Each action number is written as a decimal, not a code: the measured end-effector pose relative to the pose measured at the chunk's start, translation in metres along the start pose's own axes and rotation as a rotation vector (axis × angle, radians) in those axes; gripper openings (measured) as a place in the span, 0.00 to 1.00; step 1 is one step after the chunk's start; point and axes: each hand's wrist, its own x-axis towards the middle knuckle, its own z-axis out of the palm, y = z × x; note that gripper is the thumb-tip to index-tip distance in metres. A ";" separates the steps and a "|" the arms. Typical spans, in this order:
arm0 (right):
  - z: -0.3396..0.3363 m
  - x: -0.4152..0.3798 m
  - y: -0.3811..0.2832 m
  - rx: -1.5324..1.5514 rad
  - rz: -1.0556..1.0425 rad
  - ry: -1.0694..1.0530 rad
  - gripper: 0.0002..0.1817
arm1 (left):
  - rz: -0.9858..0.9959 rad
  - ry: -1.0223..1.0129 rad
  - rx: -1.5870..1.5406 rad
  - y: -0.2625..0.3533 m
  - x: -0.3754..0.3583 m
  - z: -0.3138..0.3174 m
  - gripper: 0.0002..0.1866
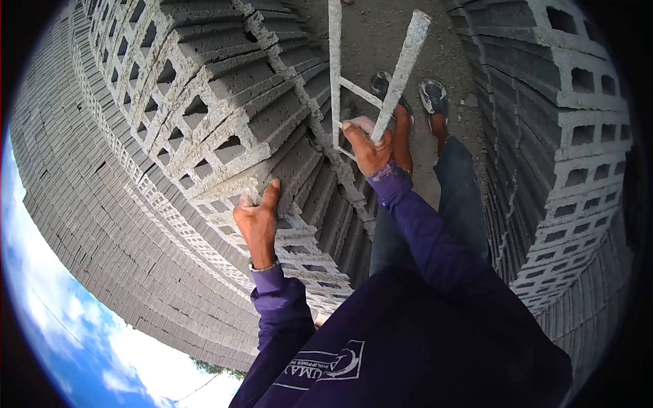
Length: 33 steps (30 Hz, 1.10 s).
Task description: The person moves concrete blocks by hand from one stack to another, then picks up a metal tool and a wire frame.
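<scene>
My left hand [257, 221] is closed on the near edge of a hollow concrete block [289, 170] in the stack to my left. The thumb lies along the block's top edge and the fingertips are partly hidden. My right hand [371, 146] is wrapped around one rail of a ladder-like frame [403, 68], pale and crusted with cement. The frame has two long rails joined by crossbars, and its lower part drops out of sight beside the stack.
Tall stacks of hollow blocks [197, 109] rise on the left, with another wall of blocks [578, 136] on the right. Between them runs a narrow dirt path [435, 41], where my shoes [433, 96] stand. More block rows [81, 204] extend behind the left stack.
</scene>
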 end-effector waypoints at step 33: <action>-0.039 -0.040 -0.006 0.098 0.006 0.249 0.11 | 0.016 0.007 0.147 -0.090 -0.038 0.031 0.21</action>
